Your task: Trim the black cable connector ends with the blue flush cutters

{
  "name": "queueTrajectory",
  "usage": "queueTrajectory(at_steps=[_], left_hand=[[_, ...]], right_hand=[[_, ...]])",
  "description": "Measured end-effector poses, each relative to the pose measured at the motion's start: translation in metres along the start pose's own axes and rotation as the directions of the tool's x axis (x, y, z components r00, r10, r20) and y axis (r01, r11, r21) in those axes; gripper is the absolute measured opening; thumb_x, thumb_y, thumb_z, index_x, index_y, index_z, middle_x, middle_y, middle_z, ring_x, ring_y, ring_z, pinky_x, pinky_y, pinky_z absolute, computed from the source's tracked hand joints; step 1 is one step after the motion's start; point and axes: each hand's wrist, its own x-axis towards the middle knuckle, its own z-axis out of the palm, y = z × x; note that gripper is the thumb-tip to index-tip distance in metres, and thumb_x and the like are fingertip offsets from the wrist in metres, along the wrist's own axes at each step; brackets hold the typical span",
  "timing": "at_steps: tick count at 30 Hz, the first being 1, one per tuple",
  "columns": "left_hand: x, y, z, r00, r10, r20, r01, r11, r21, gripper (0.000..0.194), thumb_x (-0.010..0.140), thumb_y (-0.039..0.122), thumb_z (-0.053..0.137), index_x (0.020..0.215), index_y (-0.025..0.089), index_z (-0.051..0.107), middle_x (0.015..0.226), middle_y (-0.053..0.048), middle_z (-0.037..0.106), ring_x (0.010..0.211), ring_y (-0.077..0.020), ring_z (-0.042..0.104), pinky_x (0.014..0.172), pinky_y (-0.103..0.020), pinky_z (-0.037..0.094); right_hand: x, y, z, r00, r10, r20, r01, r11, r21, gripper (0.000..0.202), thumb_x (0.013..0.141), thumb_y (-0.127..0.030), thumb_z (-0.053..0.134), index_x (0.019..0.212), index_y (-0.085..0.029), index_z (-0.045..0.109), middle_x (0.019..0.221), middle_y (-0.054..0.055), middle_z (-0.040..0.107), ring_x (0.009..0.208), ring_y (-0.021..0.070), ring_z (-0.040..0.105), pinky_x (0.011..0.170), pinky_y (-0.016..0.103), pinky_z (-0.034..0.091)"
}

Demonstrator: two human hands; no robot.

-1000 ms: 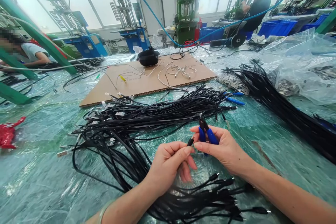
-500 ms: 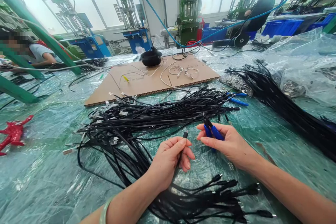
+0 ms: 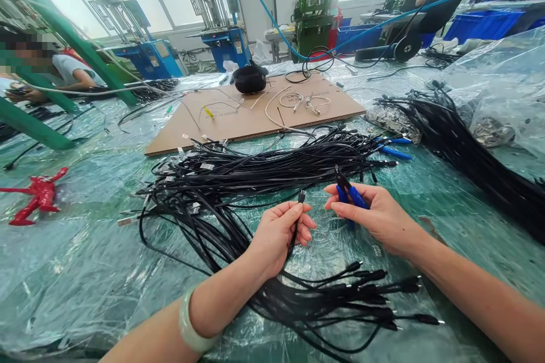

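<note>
Between thumb and fingers, my left hand (image 3: 283, 232) pinches a black cable (image 3: 301, 197) just below its small plug, which points up. To its right, my right hand (image 3: 374, 212) is closed around blue-handled cutters (image 3: 352, 195), their dark jaws upward and apart from the plug. Beneath my left forearm runs a bundle of black cables (image 3: 323, 300), its plug ends fanned out to the right. Beyond both hands lies another long pile of black cables (image 3: 264, 167), with metal USB ends showing at its left.
Behind the pile is a cardboard sheet (image 3: 255, 119) bearing a black rounded object (image 3: 250, 78) and white cables (image 3: 313, 103). Blue-handled pliers (image 3: 395, 150) lie at the pile's right end. More black cables (image 3: 472, 153) stretch along the right. A red figure (image 3: 38, 195) lies left; a person (image 3: 70, 71) sits beyond.
The view has tilted down a little, so the scene sits higher in the picture. Both hands keep their holds, the plug and cutters still apart.
</note>
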Motion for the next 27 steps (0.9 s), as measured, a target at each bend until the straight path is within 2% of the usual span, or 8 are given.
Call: queueTrajectory(at_steps=[3, 6, 11, 15, 18, 22, 27], left_hand=[[0.0, 0.001, 0.0, 1.0, -0.004, 0.0, 0.004, 1.0, -0.001, 0.014, 0.082, 0.021, 0.056, 0.08, 0.009, 0.062, 0.059, -0.002, 0.062, 0.042, -0.0065, 0.051, 0.042, -0.016, 0.037], [0.001, 0.001, -0.001, 1.0, -0.007, 0.001, 0.007, 1.0, 0.007, 0.014, 0.082, 0.022, 0.056, 0.079, 0.009, 0.061, 0.058, -0.002, 0.062, 0.042, -0.0065, 0.05, 0.041, -0.016, 0.037], [-0.001, 0.002, -0.001, 1.0, -0.001, 0.021, 0.0, 0.999, 0.043, 0.016, 0.083, 0.024, 0.055, 0.08, 0.009, 0.061, 0.057, -0.002, 0.062, 0.04, -0.006, 0.049, 0.041, -0.016, 0.036], [-0.008, 0.002, 0.001, 0.996, 0.028, 0.09, -0.037, 0.994, 0.102, 0.018, 0.084, 0.026, 0.053, 0.082, 0.01, 0.061, 0.054, -0.001, 0.06, 0.034, -0.0048, 0.043, 0.036, -0.016, 0.03], [-0.013, 0.001, 0.001, 0.984, 0.04, 0.172, -0.062, 0.99, 0.126, 0.02, 0.086, 0.027, 0.051, 0.094, 0.012, 0.061, 0.053, -0.001, 0.061, 0.032, -0.0053, 0.043, 0.035, -0.015, 0.029], [-0.014, -0.001, 0.0, 0.972, 0.006, 0.236, -0.042, 0.988, 0.148, 0.021, 0.087, 0.028, 0.05, 0.099, 0.014, 0.059, 0.056, -0.001, 0.063, 0.032, -0.0059, 0.046, 0.035, -0.015, 0.03], [-0.013, -0.003, -0.001, 0.957, -0.04, 0.288, -0.01, 0.986, 0.169, 0.019, 0.086, 0.03, 0.051, 0.098, 0.015, 0.056, 0.059, -0.001, 0.064, 0.032, -0.0065, 0.047, 0.034, -0.015, 0.034]], right_hand=[[0.0, -0.004, -0.002, 1.0, -0.016, -0.021, 0.015, 0.998, -0.063, 0.045, 0.068, -0.049, 0.069, 0.099, -0.017, 0.066, 0.086, 0.006, 0.071, 0.08, 0.0218, 0.064, 0.074, 0.035, 0.049], [0.0, -0.005, -0.006, 0.996, -0.08, -0.036, 0.072, 0.977, -0.199, 0.041, 0.071, -0.047, 0.066, 0.099, -0.017, 0.067, 0.085, 0.005, 0.07, 0.077, 0.0214, 0.063, 0.069, 0.034, 0.049], [0.001, 0.0, -0.009, 0.981, -0.196, 0.013, 0.187, 0.916, -0.355, 0.03, 0.078, -0.042, 0.06, 0.095, -0.018, 0.067, 0.089, 0.004, 0.07, 0.078, 0.02, 0.062, 0.069, 0.032, 0.049], [-0.001, -0.003, -0.009, 0.982, -0.183, 0.044, 0.187, 0.921, -0.342, 0.028, 0.078, -0.041, 0.061, 0.092, -0.018, 0.066, 0.088, 0.004, 0.07, 0.079, 0.0204, 0.063, 0.071, 0.032, 0.049], [-0.002, -0.008, -0.009, 0.988, -0.138, 0.074, 0.154, 0.937, -0.314, 0.024, 0.077, -0.04, 0.06, 0.084, -0.018, 0.066, 0.09, 0.005, 0.07, 0.086, 0.0229, 0.063, 0.073, 0.033, 0.049], [-0.003, -0.014, -0.009, 0.991, -0.078, 0.107, 0.102, 0.965, -0.242, 0.02, 0.076, -0.037, 0.06, 0.078, -0.018, 0.065, 0.095, 0.007, 0.07, 0.1, 0.0272, 0.059, 0.076, 0.034, 0.048], [-0.004, -0.014, -0.007, 0.987, -0.052, 0.149, 0.081, 0.978, -0.192, 0.017, 0.075, -0.034, 0.062, 0.077, -0.019, 0.066, 0.09, 0.005, 0.07, 0.099, 0.027, 0.06, 0.079, 0.036, 0.048]])
